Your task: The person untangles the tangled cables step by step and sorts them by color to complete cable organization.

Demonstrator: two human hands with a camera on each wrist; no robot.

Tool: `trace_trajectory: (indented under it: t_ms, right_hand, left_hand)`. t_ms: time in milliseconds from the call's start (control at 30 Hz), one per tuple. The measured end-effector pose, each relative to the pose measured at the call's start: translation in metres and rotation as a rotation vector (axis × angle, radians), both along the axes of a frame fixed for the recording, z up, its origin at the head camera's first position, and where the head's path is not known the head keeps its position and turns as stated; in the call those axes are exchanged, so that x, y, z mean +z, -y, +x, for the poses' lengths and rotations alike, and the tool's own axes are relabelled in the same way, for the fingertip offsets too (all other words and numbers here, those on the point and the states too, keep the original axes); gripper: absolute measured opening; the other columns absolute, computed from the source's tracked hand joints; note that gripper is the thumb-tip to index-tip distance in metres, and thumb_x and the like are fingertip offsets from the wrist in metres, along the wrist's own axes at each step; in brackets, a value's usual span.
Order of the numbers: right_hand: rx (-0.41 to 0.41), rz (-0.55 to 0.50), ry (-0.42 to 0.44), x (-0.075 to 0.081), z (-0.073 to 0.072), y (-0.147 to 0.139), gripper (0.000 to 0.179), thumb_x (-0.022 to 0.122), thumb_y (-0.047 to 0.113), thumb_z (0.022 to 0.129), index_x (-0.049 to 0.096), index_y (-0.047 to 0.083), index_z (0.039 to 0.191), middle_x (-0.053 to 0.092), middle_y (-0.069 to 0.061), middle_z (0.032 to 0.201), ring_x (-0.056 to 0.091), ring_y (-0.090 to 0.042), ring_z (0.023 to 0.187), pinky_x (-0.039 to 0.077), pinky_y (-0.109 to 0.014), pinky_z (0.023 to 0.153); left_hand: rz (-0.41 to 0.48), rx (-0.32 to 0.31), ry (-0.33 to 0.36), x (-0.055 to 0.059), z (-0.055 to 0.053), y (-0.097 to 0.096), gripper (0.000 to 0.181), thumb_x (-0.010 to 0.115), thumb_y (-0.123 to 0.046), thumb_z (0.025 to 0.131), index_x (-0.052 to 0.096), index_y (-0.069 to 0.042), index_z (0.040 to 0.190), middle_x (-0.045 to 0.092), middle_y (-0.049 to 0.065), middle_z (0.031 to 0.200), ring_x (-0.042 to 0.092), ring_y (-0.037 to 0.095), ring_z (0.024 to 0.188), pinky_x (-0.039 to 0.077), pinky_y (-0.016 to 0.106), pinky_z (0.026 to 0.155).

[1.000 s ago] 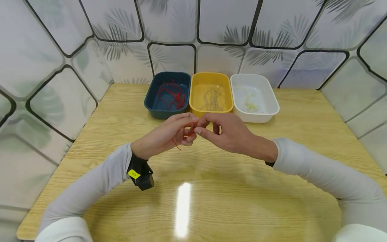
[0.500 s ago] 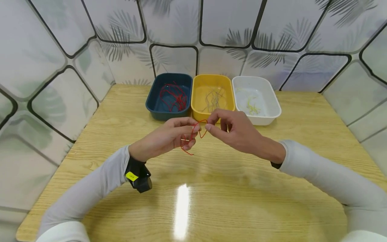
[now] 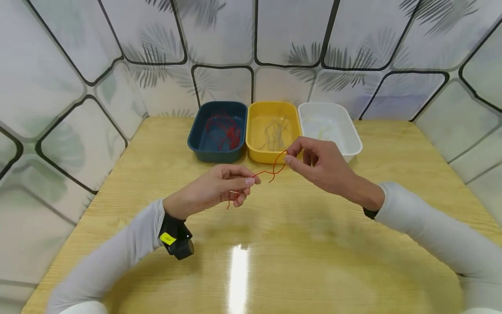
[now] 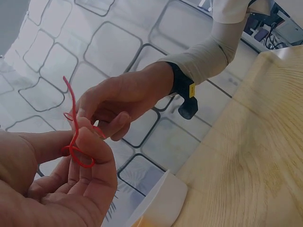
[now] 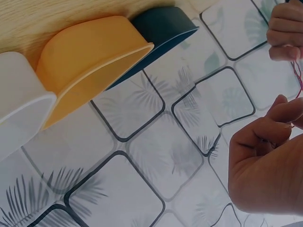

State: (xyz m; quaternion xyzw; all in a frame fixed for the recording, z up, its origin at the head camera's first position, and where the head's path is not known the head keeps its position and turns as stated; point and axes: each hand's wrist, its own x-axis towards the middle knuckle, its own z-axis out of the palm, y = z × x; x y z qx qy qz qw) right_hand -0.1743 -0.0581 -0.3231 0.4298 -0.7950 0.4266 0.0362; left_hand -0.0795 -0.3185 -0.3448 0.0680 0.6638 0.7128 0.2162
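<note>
A thin red string [image 3: 274,172] stretches between the two hands above the table, with a loop near its right end. My left hand [image 3: 219,187] pinches one part of it between thumb and forefinger, and a loose tail hangs below those fingers. Higher and to the right, my right hand [image 3: 323,168] holds the looped end at its thumb and fingertip. In the left wrist view the red string [image 4: 74,127] curls over the left fingers. Only a short piece of red string [image 5: 298,78] shows at the edge of the right wrist view.
Behind the hands stand a dark blue bin [image 3: 213,153] with red strings, a yellow bin [image 3: 256,153] with greyish strings and a white bin [image 3: 351,146] with yellowish strands, partly behind the right hand. They sit side by side on the wooden table [image 3: 164,144], near the patterned wall.
The hands have drawn apart, the right moving rightward and the left slightly left and down. More of the red string now shows between them, where it was bunched at the fingers before.
</note>
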Motion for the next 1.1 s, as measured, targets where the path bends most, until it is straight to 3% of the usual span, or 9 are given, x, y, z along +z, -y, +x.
trace_trajectory:
  t_ms: [167,300,433,533,633,767,900,1100]
  right_hand:
    - [-0.018,0.008,-0.020,-0.007,-0.001,-0.009,0.006,0.067,0.014,0.095,0.067,0.016,0.089,0.052,0.005,0.065,0.041,-0.011,0.051,0.035,-0.026,0.050]
    - [-0.016,-0.009,-0.091,-0.010,0.000,-0.013,0.014,0.065,0.007,0.092,0.066,0.020,0.086,0.054,0.007,0.068,0.042,-0.008,0.052,0.035,-0.025,0.051]
    - [-0.001,-0.035,-0.237,-0.010,0.000,-0.018,0.014,0.063,0.005,0.086,0.064,0.019,0.083,0.055,0.009,0.071,0.041,-0.003,0.055,0.036,-0.022,0.052]
    - [0.010,-0.064,-0.369,-0.010,0.000,-0.021,0.012,0.062,0.006,0.081,0.064,0.017,0.080,0.056,0.009,0.071,0.041,0.000,0.055,0.037,-0.019,0.050]
    - [0.014,-0.080,-0.440,-0.011,-0.002,-0.022,0.010,0.061,0.006,0.080,0.064,0.016,0.078,0.055,0.008,0.070,0.041,0.001,0.055,0.036,-0.018,0.049]
    - [0.016,-0.063,-0.418,-0.011,-0.006,-0.025,0.010,0.063,0.006,0.083,0.064,0.015,0.081,0.055,0.009,0.070,0.041,0.000,0.055,0.035,-0.015,0.051]
    - [0.013,-0.035,-0.318,-0.012,-0.010,-0.032,0.015,0.067,0.004,0.088,0.066,0.018,0.083,0.053,0.011,0.069,0.041,-0.001,0.055,0.035,-0.016,0.053]
    - [0.017,-0.003,-0.181,-0.016,-0.008,-0.047,0.022,0.068,0.001,0.091,0.067,0.022,0.084,0.051,0.011,0.066,0.040,-0.002,0.054,0.035,-0.019,0.051]
  left_hand:
    - [-0.027,0.021,-0.005,-0.010,-0.002,-0.002,0.029,0.052,-0.016,0.106,0.059,0.005,0.126,0.065,-0.003,0.085,0.057,0.010,0.073,0.049,0.023,0.067]
    - [-0.056,0.000,-0.025,-0.013,-0.005,-0.002,0.026,0.053,-0.015,0.106,0.061,0.004,0.122,0.064,-0.002,0.082,0.057,0.011,0.073,0.049,0.024,0.068]
    - [-0.150,-0.048,-0.057,-0.013,-0.005,-0.001,0.022,0.057,-0.015,0.104,0.065,0.000,0.118,0.066,-0.003,0.084,0.061,0.011,0.076,0.052,0.027,0.074]
    - [-0.262,-0.075,-0.089,-0.012,-0.005,0.000,0.021,0.060,-0.020,0.103,0.069,-0.005,0.115,0.068,-0.004,0.088,0.065,0.012,0.082,0.055,0.037,0.086]
    - [-0.342,-0.083,-0.103,-0.011,-0.005,0.000,0.023,0.063,-0.025,0.101,0.071,-0.008,0.114,0.068,-0.005,0.091,0.065,0.013,0.087,0.053,0.042,0.094]
    - [-0.388,-0.073,-0.105,-0.007,-0.006,0.002,0.026,0.062,-0.030,0.102,0.071,-0.010,0.116,0.066,-0.006,0.092,0.062,0.014,0.088,0.053,0.036,0.090]
    - [-0.367,-0.033,-0.142,-0.004,-0.013,0.010,0.027,0.056,-0.027,0.105,0.069,-0.007,0.117,0.058,-0.004,0.084,0.052,0.013,0.077,0.047,0.029,0.076]
    - [-0.339,0.156,-0.165,-0.004,-0.036,0.033,0.027,0.056,-0.027,0.105,0.066,-0.004,0.114,0.052,-0.005,0.076,0.045,0.011,0.068,0.041,0.025,0.066]
